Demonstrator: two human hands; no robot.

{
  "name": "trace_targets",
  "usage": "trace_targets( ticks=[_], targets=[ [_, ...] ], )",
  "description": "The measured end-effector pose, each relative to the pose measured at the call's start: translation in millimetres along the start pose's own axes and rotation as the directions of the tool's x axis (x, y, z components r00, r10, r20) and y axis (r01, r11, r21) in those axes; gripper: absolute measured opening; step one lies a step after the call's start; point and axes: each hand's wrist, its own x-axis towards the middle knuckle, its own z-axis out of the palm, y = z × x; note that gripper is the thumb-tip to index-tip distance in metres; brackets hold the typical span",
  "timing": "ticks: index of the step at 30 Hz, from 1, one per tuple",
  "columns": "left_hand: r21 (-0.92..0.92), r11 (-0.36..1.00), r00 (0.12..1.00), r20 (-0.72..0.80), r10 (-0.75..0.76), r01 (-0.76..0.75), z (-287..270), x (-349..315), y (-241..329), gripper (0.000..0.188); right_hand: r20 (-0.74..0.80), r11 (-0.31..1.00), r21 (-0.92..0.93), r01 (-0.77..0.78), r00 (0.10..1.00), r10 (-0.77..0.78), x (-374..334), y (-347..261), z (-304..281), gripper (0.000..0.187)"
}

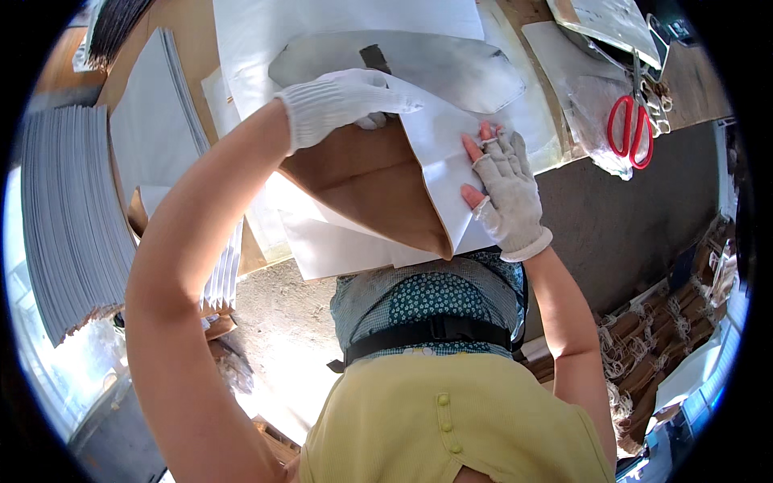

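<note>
Folding a brown-and-white paper sheet point(403, 181) over the edge of the surface point(692, 80).

Left hand point(342, 101), in a white glove, curled down on the sheet's upper fold, fingers together, pressing rather than clamping. Right hand point(503, 189), in a fingerless glove, spread flat on the white flap, fingers apart. Sheet lying between both hands, atop more white paper. Red-handled scissors point(630, 129) well apart to the right; stacked grey sheets point(72, 217) at far left.
</note>
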Motion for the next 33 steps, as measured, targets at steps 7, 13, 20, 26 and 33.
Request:
trace_targets(
  ticks=[7, 13, 20, 26, 33],
  targets=[
    [0.429, 0.902, 0.976, -0.213, 0.048, 0.049, 16, 19, -15, 0.038, 0.003, 0.986, -0.160, -0.057, 0.998, 0.058, 6, -20, 12, 0.071],
    [0.597, 0.794, 0.923, -0.359, 0.139, 0.112, 32, 27, -23, 0.039, 0.028, 0.970, -0.233, 0.074, 0.997, -0.069, 6, -29, 15, 0.064],
    [0.592, 0.789, 0.916, -0.389, 0.102, 0.164, 32, 22, -17, 0.039, 0.143, 0.945, -0.116, 0.305, 0.947, -0.288, 13, -24, 15, 0.063],
    [0.415, 0.858, 0.699, -0.516, 0.496, -0.303, 7, -85, -5, 0.036, 0.011, 0.979, -0.168, 0.120, 0.993, -0.120, 47, -25, 23, 0.082],
    [0.517, 0.646, 0.735, -0.670, -0.102, 0.561, 39, -82, -81, 0.044, 0.080, 0.930, -0.184, 0.317, 0.948, -0.308, 89, -27, 27, 0.090]
  ],
)
